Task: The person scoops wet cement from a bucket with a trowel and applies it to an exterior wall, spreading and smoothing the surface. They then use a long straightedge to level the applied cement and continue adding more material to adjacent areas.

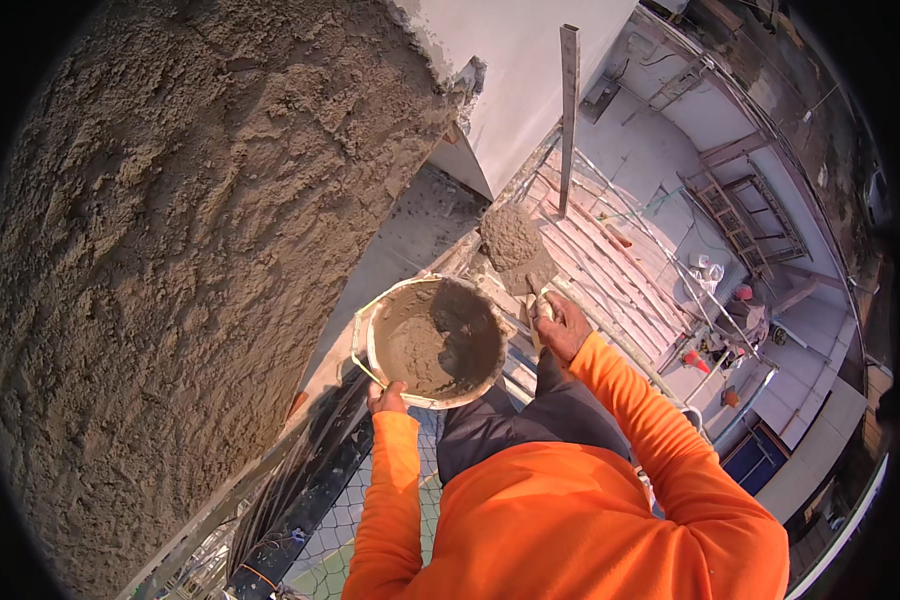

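Note:
My left hand (388, 397) is closed on the near-left rim of a pale round bucket (373, 345), beside its thin yellowish handle. Wet grey-brown mortar (420, 350) lies inside, partly in shadow. My right hand (562, 328) grips the handle of a trowel (537, 272), which is held out just beyond the bucket's right side. A heap of mortar (510, 235) sits on the trowel's blade. To the left rises a wall coated in rough, wet mortar (190, 240); neither hand touches it.
Ahead stands a smooth pale wall (525, 75) with a broken edge. An upright metal bar (569, 120) rises beyond the trowel. Planks (610, 270) lie below on the right, near scaffold tubes (705, 290). Wire netting (345, 520) stretches beneath my left arm. Far lower down are a wooden frame (735, 225) and an orange cone (694, 360).

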A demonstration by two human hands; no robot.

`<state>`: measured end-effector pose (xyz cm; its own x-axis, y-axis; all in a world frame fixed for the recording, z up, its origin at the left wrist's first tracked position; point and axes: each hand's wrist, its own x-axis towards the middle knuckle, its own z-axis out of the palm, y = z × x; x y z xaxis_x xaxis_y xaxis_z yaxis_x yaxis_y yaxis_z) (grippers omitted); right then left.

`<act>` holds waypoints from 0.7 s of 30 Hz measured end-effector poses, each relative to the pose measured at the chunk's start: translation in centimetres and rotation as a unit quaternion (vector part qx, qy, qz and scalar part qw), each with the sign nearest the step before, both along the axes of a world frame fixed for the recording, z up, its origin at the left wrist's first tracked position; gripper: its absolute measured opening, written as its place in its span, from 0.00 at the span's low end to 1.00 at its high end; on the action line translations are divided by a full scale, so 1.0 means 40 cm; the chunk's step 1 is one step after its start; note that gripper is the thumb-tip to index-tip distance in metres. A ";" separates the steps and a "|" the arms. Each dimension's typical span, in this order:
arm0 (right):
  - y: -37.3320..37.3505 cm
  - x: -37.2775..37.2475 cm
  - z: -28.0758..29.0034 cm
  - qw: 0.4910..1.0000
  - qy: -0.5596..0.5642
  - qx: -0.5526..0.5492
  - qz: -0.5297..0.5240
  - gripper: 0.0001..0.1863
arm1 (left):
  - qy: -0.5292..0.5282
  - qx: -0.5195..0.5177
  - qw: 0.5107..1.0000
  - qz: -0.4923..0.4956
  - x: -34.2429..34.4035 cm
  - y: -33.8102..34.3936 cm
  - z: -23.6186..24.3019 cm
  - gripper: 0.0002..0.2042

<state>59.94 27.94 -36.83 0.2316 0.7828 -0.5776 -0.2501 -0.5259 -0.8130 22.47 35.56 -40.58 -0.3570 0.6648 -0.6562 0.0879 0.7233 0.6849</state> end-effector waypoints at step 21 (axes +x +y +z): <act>0.255 -0.442 0.279 0.942 -0.166 0.286 0.065 0.16 | 0.000 0.047 0.998 -0.053 -0.166 0.152 0.093 0.24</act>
